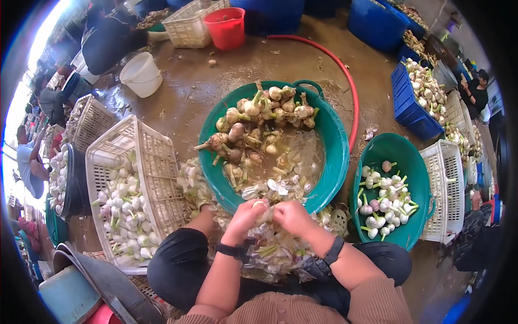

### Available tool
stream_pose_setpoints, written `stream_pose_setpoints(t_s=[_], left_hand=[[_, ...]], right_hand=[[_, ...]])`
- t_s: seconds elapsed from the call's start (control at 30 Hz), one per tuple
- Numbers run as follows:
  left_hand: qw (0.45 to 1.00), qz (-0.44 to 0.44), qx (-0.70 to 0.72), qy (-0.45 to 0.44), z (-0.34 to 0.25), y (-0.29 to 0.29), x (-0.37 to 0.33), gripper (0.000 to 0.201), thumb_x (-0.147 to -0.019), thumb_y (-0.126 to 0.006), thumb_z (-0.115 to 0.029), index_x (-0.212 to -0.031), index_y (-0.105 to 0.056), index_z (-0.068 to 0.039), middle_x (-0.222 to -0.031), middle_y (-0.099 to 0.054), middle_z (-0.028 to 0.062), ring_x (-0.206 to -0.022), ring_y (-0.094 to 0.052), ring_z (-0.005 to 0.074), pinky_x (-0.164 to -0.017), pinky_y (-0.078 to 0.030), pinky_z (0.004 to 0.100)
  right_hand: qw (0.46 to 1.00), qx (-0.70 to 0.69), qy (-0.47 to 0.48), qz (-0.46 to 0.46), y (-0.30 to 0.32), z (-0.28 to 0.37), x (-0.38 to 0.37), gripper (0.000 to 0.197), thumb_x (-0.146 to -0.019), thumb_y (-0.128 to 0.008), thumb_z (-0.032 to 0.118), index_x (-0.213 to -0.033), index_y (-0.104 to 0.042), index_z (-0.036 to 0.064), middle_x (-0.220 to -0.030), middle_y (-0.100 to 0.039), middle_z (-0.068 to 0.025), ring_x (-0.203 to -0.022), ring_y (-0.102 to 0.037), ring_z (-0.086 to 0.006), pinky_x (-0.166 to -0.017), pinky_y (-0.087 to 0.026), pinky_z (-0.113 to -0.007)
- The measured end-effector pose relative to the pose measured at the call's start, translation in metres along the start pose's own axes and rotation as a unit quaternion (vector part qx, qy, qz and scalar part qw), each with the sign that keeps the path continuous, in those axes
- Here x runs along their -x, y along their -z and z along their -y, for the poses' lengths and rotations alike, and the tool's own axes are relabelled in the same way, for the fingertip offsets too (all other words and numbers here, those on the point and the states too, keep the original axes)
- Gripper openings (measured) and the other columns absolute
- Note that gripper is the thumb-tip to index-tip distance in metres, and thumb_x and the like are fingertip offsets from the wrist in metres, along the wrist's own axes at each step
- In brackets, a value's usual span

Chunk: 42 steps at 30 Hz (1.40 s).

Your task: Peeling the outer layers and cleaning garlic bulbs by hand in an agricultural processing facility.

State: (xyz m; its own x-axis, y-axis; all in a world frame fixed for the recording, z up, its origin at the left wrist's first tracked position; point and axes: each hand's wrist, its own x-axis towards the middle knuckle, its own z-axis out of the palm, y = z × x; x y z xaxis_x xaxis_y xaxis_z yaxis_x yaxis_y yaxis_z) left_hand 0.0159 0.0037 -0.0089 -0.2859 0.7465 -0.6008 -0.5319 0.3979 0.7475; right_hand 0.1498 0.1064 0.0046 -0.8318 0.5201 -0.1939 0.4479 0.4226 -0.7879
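Both hands meet at 6 o'clock of the big green basin [337, 162] — the left hand [244, 216] and the right hand [291, 215] are closed together on one garlic bulb [264, 211], above a heap of peeled skins [272, 249]. At 3 o'clock stands a smaller teal basin [418, 178] with cleaned bulbs, and at 9 o'clock a white plastic crate [156, 162] — also with garlic.

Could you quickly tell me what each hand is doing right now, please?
Left hand: closed on a garlic bulb.
Right hand: closed on the same garlic bulb from the other side.

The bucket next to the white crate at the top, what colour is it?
Red; the bucket shows clearly in the head view, beside the white crate.
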Motion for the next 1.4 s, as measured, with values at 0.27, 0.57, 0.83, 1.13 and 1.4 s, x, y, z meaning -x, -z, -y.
stream_pose_setpoints(t_s=[0.27, 0.57, 0.83, 1.13, 1.4], left_hand=[[0.978, 0.006, -0.086, -0.191, -0.022, -0.012, 0.007, 0.050, -0.086, -0.055, -0.027, -0.128, -0.043, -0.002, -0.117, -0.054, 0.0100, -0.096, -0.052, 0.0123, -0.083, -0.042, 0.0264], [0.766, -0.022, -0.479, -0.428, -0.019, -0.026, 0.025, 0.048, -0.066, -0.062, 0.000, -0.113, -0.054, -0.002, -0.122, -0.050, 0.0167, -0.117, -0.042, 0.0366, -0.096, -0.037, 0.0418], [0.866, -0.073, 0.491, -0.064, 0.003, -0.016, 0.004, 0.029, -0.094, -0.038, -0.026, -0.111, -0.049, -0.004, -0.117, -0.052, 0.0109, -0.100, -0.055, 0.0254, -0.085, -0.048, 0.0407], [0.884, -0.085, 0.460, -0.004, -0.015, 0.002, -0.002, 0.035, -0.095, -0.032, -0.026, -0.113, -0.045, 0.000, -0.106, -0.056, 0.0175, -0.094, -0.056, 0.0298, -0.081, -0.049, 0.0418], [0.955, -0.146, 0.134, -0.219, -0.015, -0.016, 0.005, 0.039, -0.096, -0.033, -0.023, -0.126, -0.037, 0.002, -0.126, -0.044, 0.0140, -0.115, -0.042, 0.0210, -0.097, -0.031, 0.0320]], right_hand=[[0.984, -0.175, 0.025, -0.022, -0.007, -0.008, 0.003, 0.024, -0.085, -0.057, 0.022, -0.084, -0.063, -0.0013, -0.075, -0.060, -0.0060, -0.067, -0.056, -0.0151, -0.058, -0.047, -0.033], [0.804, -0.533, -0.262, 0.004, 0.017, -0.013, -0.006, 0.021, -0.090, -0.050, 0.018, -0.098, -0.059, 0.0001, -0.089, -0.062, -0.0042, -0.073, -0.060, -0.0137, -0.065, -0.049, -0.028], [0.896, -0.442, -0.029, -0.023, 0.001, 0.001, 0.050, 0.014, -0.089, -0.051, 0.017, -0.093, -0.059, 0.0052, -0.102, -0.058, -0.0087, -0.096, -0.053, -0.0175, -0.083, -0.043, -0.030], [0.929, -0.310, -0.042, -0.198, 0.092, -0.027, 0.024, 0.036, -0.085, -0.054, 0.032, -0.105, -0.057, 0.0015, -0.097, -0.062, -0.0146, -0.088, -0.060, -0.0232, -0.077, -0.046, -0.035], [0.584, -0.810, 0.034, 0.050, 0.006, -0.034, -0.040, 0.061, -0.088, -0.031, 0.058, -0.120, -0.047, 0.0083, -0.113, -0.055, -0.0187, -0.095, -0.057, -0.0348, -0.067, -0.053, -0.043]])
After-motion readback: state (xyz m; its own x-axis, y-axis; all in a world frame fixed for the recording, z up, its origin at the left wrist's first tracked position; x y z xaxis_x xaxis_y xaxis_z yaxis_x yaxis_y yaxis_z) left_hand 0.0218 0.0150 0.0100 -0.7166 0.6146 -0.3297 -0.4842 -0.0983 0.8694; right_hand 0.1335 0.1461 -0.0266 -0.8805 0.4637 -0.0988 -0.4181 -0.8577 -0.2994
